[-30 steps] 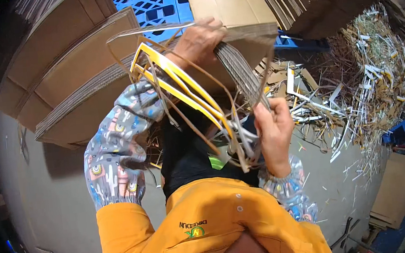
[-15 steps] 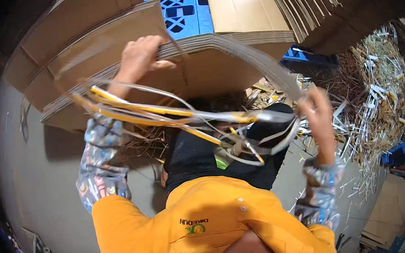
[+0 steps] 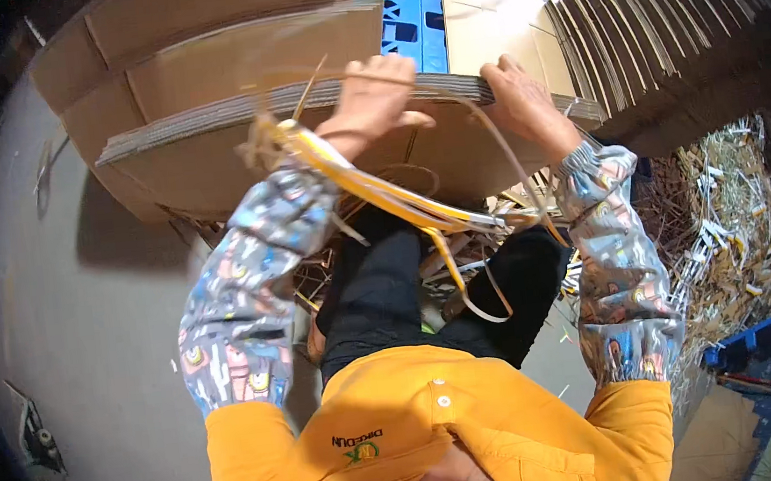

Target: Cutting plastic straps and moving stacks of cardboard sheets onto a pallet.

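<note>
A stack of brown cardboard sheets (image 3: 278, 111) stands on edge in front of me, its layered top edge toward me. My left hand (image 3: 376, 101) has its fingers hooked over that edge, with the thumb on the near side. Farther right, my right hand (image 3: 526, 99) grips the same stack, fingers over the top. A loose tangle of yellow and white strips (image 3: 380, 189) hangs in front of the stack, from beside my left wrist across to my right forearm. Motion smears part of it, and I cannot tell what bears it.
More cardboard sheets (image 3: 222, 23) stand behind at the left. A blue plastic pallet (image 3: 430, 24) shows at the back, beside a flat cardboard piece (image 3: 498, 17). At the right, many cardboard sheets (image 3: 662, 14) stand in a row above a heap of scrap strips (image 3: 730, 214).
My right hand has gone from the strips at the right up to the stack's edge. The strips have swung lower and closer together. The stack sits farther right in view.
</note>
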`<act>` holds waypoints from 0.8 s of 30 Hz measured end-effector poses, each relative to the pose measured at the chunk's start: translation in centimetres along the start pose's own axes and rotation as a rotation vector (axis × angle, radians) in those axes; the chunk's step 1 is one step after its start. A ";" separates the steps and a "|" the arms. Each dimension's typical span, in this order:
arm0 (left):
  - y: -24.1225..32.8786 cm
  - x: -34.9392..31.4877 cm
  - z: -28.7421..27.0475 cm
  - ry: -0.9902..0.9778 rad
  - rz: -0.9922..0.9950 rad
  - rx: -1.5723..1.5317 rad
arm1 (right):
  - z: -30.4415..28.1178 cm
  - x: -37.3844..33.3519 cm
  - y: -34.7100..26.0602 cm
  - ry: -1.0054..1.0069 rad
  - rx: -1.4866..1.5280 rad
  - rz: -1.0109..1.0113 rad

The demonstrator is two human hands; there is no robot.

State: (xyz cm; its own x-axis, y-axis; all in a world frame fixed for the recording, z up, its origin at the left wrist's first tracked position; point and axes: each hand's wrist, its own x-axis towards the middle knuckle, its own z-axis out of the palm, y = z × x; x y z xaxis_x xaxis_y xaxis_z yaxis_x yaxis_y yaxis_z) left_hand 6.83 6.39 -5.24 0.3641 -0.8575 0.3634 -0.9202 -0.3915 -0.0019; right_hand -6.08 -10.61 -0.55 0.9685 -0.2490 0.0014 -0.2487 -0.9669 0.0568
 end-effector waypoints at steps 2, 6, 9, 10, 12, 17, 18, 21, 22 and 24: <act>2.1 0.6 0.9 0.098 -0.029 -0.018 | 0.8 -0.4 0.6 0.067 -0.019 -0.056; 0.5 1.7 2.4 0.287 0.015 -0.015 | 1.5 0.3 0.6 0.100 0.010 -0.028; 0.3 1.7 1.4 0.119 -0.026 -0.075 | 3.4 -1.4 1.6 0.144 0.408 -0.154; 0.3 2.2 2.2 0.083 -0.048 -0.063 | 3.5 -2.0 0.7 0.001 0.665 -0.059; -0.3 1.9 5.3 0.281 -0.040 -0.052 | 3.3 -4.1 -4.4 0.243 0.386 -0.266; 0.3 1.7 5.1 0.338 0.025 -0.039 | 4.0 -2.9 -2.5 0.210 0.223 -0.090; 0.3 1.6 4.7 0.335 0.030 -0.038 | 1.8 -2.4 -3.9 0.258 0.157 -0.051; -1.0 0.8 3.5 0.282 0.148 -0.166 | 3.2 1.9 -2.5 0.401 0.156 -0.202; -1.7 0.6 2.0 0.113 0.165 -0.121 | 4.3 3.4 -1.3 0.289 0.184 -0.233; -4.9 -0.7 0.9 -0.076 0.015 0.015 | 4.5 5.3 -0.9 0.175 0.221 -0.266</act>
State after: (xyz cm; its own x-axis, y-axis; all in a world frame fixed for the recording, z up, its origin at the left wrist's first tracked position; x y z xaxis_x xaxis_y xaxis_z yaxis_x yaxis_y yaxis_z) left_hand 11.18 8.58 -6.37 0.3607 -0.8861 0.2912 -0.9236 -0.3829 -0.0210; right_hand -0.76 -11.32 -5.08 0.9824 0.0073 0.1868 0.0337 -0.9898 -0.1386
